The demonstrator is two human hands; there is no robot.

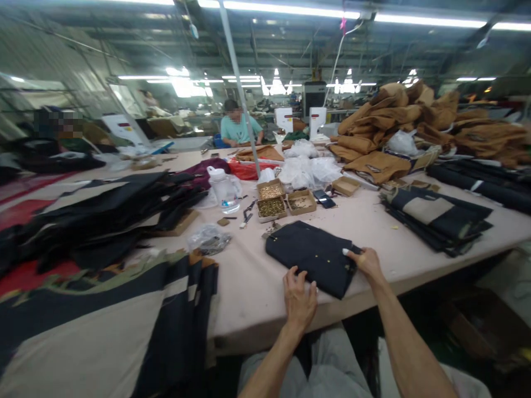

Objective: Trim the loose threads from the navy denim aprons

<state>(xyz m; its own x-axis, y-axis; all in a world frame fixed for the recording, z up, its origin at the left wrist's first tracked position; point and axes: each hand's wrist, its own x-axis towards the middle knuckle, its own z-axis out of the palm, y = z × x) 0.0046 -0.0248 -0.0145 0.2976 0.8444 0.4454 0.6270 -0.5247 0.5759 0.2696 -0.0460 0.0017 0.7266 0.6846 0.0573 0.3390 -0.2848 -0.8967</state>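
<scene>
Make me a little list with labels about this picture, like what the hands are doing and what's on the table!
Place: big room with long bright lights
Left hand: fingers spread on the near edge of the dark cloth
Right hand: holding the cloth's right end
Cloth dots: small, gold-coloured
Open boxes: three, behind the cloth; two full of gold-coloured bits, one with just a few
Jug: see-through, white lid, left of the boxes
Biggest brown thing: cloth heap, back right
Across the table: person in a light blue-green shirt
</scene>
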